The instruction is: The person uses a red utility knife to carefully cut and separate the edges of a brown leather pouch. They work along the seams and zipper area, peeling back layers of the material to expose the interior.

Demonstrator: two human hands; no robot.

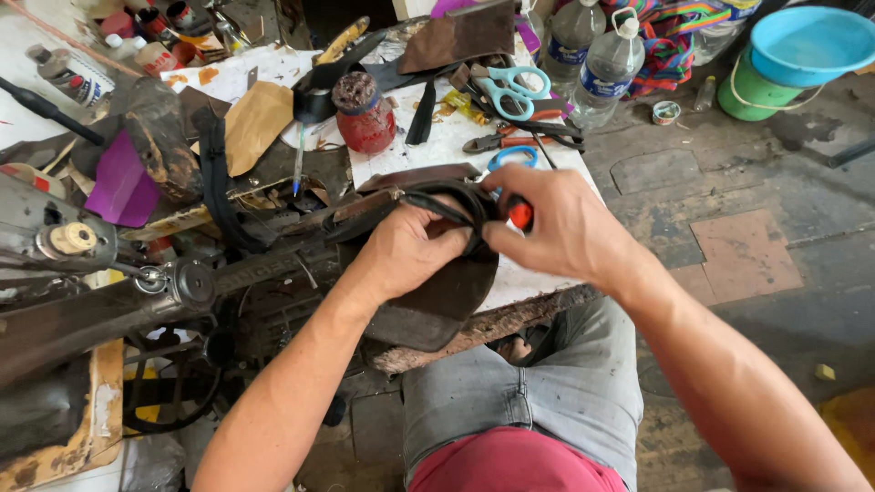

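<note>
My left hand grips a dark brown leather piece with a black strap running along its top edge. My right hand pinches the same strap at its right end and also holds a tool with a red-orange handle. The leather piece rests over the front edge of a cluttered worktable, right beside an old black sewing machine.
Scissors with light blue handles, pliers, a red jar, leather scraps and small bottles crowd the table. Two plastic water bottles stand at its far right corner. A blue basin sits on a green bucket on the floor.
</note>
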